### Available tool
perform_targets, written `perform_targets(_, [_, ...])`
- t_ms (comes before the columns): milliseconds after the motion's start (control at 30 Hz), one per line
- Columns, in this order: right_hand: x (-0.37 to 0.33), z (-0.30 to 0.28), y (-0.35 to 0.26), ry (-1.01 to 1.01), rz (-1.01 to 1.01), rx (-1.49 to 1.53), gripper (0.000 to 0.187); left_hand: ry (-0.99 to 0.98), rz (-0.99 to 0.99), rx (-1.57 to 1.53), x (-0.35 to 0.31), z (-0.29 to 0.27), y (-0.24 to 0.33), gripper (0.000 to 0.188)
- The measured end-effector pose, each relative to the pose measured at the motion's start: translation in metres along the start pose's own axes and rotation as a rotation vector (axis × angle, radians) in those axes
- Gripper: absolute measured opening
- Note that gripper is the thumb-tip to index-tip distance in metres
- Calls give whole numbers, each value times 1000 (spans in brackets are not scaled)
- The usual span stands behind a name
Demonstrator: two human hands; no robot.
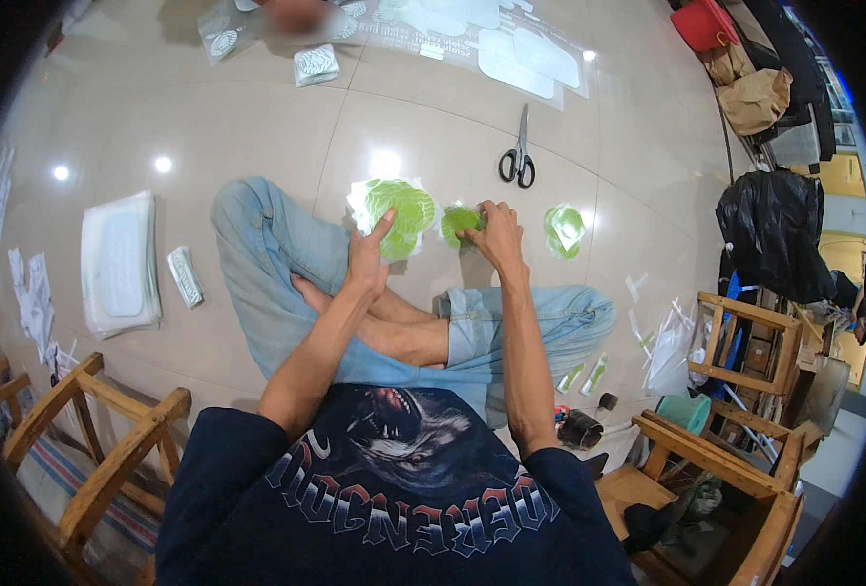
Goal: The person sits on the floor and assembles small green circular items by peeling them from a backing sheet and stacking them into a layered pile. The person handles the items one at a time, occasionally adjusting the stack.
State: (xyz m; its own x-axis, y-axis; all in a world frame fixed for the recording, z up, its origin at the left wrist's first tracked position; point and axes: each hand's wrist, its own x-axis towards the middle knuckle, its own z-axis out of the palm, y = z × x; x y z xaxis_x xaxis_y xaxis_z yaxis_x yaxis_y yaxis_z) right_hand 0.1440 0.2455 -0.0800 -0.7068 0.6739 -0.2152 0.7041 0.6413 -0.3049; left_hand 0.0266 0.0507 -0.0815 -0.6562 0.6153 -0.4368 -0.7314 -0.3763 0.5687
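Seated cross-legged on the floor, I have my left hand closed on the near edge of a stack of large green stickers, thumb on top. The stickers are lobed, with pale clear edges. To its right, my right hand pinches a smaller pile of green stickers at its right side, the thumb near and the index finger beyond. Further right, apart from both hands, lies another small green sticker pile. A pair of black-handled scissors rests beyond my right hand, blades pointing away.
At left lie a stack of clear plastic sheets and a small white bundle. Printed clear film spreads across the far floor. Wooden frames stand near left and right. A black plastic bag and white scraps are at right.
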Motion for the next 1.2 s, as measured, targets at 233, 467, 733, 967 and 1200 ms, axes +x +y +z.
perform_targets(233, [4, 5, 7, -60, 12, 231, 52, 17, -18, -9, 0, 3, 0, 43])
perform_targets(467, [-5, 0, 27, -152, 133, 557, 52, 43, -14, 0, -4, 7, 2, 41])
perform_targets(733, [-9, -127, 101, 87, 239, 1133, 64, 40, -10, 21, -2, 7, 1, 41])
perform_targets(967, [-10, -73, 181, 470, 439, 334, 76, -38, -87, 53, -5, 13, 3, 42])
perform_targets(1200, [-33, -22, 12, 199, 150, 1283, 28, -130, -126, 133, -9, 9, -3, 44])
